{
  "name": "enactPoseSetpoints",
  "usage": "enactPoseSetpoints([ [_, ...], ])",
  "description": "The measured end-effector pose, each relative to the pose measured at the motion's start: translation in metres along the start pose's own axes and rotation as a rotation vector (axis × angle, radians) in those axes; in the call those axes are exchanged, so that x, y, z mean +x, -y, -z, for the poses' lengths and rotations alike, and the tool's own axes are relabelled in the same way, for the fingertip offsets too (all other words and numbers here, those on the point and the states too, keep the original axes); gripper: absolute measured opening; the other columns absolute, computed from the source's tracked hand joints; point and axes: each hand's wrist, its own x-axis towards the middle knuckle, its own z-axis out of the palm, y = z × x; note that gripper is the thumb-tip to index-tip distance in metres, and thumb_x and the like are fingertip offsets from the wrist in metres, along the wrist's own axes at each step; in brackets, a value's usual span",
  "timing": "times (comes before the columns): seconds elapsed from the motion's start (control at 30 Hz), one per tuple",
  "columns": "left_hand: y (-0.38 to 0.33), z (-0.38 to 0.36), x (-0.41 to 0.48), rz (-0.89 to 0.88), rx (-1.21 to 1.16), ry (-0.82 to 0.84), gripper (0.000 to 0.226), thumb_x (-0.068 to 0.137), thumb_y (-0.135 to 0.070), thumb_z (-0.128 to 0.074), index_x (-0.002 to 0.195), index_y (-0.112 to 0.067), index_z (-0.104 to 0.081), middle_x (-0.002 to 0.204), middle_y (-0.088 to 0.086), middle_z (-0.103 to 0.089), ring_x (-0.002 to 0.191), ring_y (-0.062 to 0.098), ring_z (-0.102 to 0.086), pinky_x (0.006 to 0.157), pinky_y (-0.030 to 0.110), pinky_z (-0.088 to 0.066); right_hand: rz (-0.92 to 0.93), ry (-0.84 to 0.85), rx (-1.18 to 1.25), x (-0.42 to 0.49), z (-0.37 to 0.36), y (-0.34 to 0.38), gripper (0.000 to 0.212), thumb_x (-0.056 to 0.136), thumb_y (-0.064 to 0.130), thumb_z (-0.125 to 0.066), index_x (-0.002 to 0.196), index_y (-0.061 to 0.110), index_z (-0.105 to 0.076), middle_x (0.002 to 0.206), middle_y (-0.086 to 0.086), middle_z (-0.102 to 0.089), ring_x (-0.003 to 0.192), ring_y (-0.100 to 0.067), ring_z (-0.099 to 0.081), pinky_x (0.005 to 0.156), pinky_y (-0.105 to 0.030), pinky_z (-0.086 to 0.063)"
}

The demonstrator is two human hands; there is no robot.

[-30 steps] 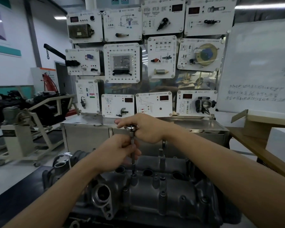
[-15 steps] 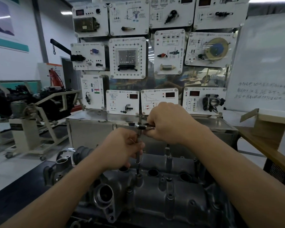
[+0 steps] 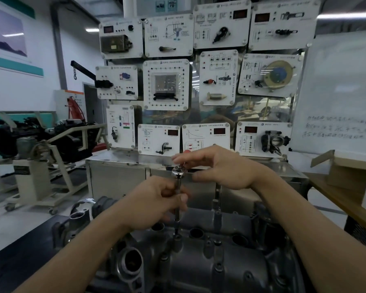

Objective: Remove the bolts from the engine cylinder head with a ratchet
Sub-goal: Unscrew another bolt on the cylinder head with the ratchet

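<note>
While your left hand is keeping its curled grip round the extension bar, your right hand is loosening. Half a second ago it was wrapped round the tool at the top. Now its fingers are lying nearly straight, the index tip hovering just over the head of the ratchet and the thumb reaching toward it from the side. The handle is not showing, so you are probably either resetting for another swing or changing over to spinning the head by fingertip.

Below your left hand the socket end is sitting a little above its boss on the cylinder head, with a thin dark shank showing between them. That is suggesting the bolt is running free and climbing out, though blur is making this hard to confirm.

Another raised bolt is standing just to the right of the bar, and more are sitting lower across the casting, so plenty is remaining. That tall neighbour is likely crowding any low sweep. Behind, the steel cabinet and the training board are staying well apart from your hands, as are the engine stand on the left and the whiteboard on the right.
</note>
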Motion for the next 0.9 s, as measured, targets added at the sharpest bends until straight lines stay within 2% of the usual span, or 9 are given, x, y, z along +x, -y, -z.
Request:
enactPoseSetpoints([
  [0.07,0.0,0.0,0.001,0.054,-0.076,0.001,0.014,0.099,-0.02,-0.062,0.104,-0.011,-0.072,0.094,0.004,-0.078,0.09,0.021,-0.074,0.064,0.023,-0.058,-0.014,-0.051,0.078,-0.003,0.006,-0.007,0.046,0.094,-0.005,-0.062,0.133,0.018,-0.064,0.129,0.008,-0.068,0.114,-0.011,-0.065,0.102,-0.032,-0.05],
  [0.17,-0.001,0.001,0.003,0.116,-0.108,-0.028,0.015,0.099,-0.019,-0.062,0.1,-0.005,-0.07,0.092,0.009,-0.078,0.084,0.019,-0.075,0.056,0.023,-0.056,-0.091,-0.136,-0.004,-0.008,0.014,-0.016,0.035,0.094,0.008,-0.068,0.125,0.024,-0.071,0.117,0.008,-0.073,0.11,-0.017,-0.066,0.105,-0.038,-0.05],
  [0.3,0.0,0.002,0.005,0.139,-0.085,-0.061,0.015,0.097,-0.021,-0.065,0.09,-0.009,-0.07,0.089,0.008,-0.078,0.086,0.025,-0.076,0.053,0.022,-0.054,-0.117,-0.241,-0.186,-0.02,0.023,-0.007,0.016,0.092,0.024,-0.073,0.106,0.03,-0.08,0.099,0.018,-0.076,0.087,-0.003,-0.068,0.083,-0.021,-0.052],
  [0.37,-0.001,0.002,0.006,0.146,-0.064,-0.078,0.016,0.097,-0.022,-0.066,0.089,-0.01,-0.07,0.087,0.007,-0.078,0.082,0.021,-0.076,0.052,0.023,-0.054,-0.044,-0.233,-0.223,-0.031,0.027,0.002,0.01,0.089,0.029,-0.076,0.097,0.029,-0.082,0.086,0.019,-0.076,0.069,0.001,-0.063,0.066,-0.011,-0.046],
  [0.43,-0.002,0.001,0.008,0.146,-0.03,-0.102,0.019,0.097,-0.023,-0.066,0.09,-0.005,-0.07,0.085,0.007,-0.078,0.078,0.021,-0.076,0.05,0.025,-0.056,0.043,-0.164,-0.14,-0.043,0.032,0.012,0.013,0.084,0.034,-0.08,0.095,0.026,-0.082,0.079,0.015,-0.075,0.064,0.005,-0.06,0.062,-0.007,-0.043],
  [0.6,-0.007,-0.002,0.004,0.118,0.011,-0.122,0.02,0.095,-0.023,-0.069,0.089,-0.004,-0.071,0.082,0.008,-0.078,0.082,0.029,-0.075,0.06,0.036,-0.062,0.105,0.001,0.255,-0.051,0.026,0.006,0.028,0.075,0.029,-0.083,0.101,0.02,-0.08,0.093,-0.006,-0.075,0.082,-0.025,-0.067,0.076,-0.026,-0.055],
  [0.7,-0.007,0.0,0.001,0.098,-0.002,-0.114,0.02,0.095,-0.02,-0.069,0.09,-0.001,-0.07,0.083,0.013,-0.077,0.079,0.029,-0.076,0.068,0.044,-0.062,0.026,-0.079,0.528,-0.048,0.024,-0.023,0.025,0.073,0.011,-0.082,0.098,0.016,-0.08,0.099,-0.011,-0.074,0.084,-0.023,-0.069,0.074,-0.026,-0.057],
  [0.8,-0.005,0.0,0.0,0.061,0.004,-0.087,0.021,0.094,-0.02,-0.069,0.088,0.0,-0.069,0.083,0.013,-0.077,0.073,0.023,-0.074,0.066,0.037,-0.062,-0.111,-0.215,0.758,-0.039,0.017,-0.047,0.02,0.08,0.01,-0.077,0.099,0.008,-0.078,0.109,-0.021,-0.073,0.071,-0.017,-0.071,0.059,-0.021,-0.056],
  [0.9,-0.004,0.0,0.002,0.024,0.061,-0.064,0.023,0.094,-0.023,-0.069,0.086,-0.002,-0.069,0.081,0.008,-0.077,0.071,0.013,-0.074,0.063,0.024,-0.059,-0.24,-0.33,0.647,-0.017,0.011,-0.055,0.015,0.09,0.01,-0.068,0.102,0.01,-0.076,0.109,-0.015,-0.075,0.077,-0.017,-0.074,0.059,-0.021,-0.056],
])
